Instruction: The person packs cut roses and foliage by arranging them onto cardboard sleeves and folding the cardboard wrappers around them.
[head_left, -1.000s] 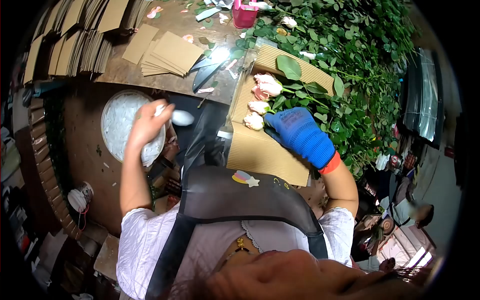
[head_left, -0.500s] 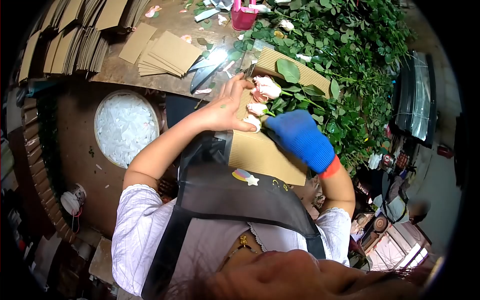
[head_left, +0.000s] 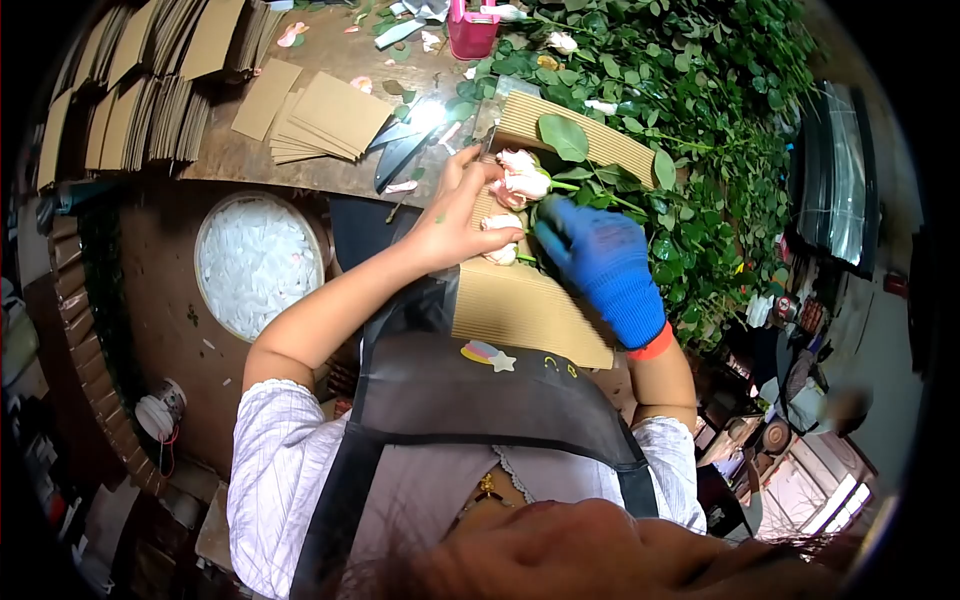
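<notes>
Fingers spread from the thumb, your bare left hand (head_left: 447,226) bracketed the pink roses (head_left: 522,182) on the cardboard (head_left: 520,315), while your gloved right hand (head_left: 598,248) was over it, its grip too blurred to tell, and steadying roses well seemed to need light pressure.

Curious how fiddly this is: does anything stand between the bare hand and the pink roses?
Nothing visible does: the left hand is touching the pink roses, its thumb across the lower ones.
</notes>
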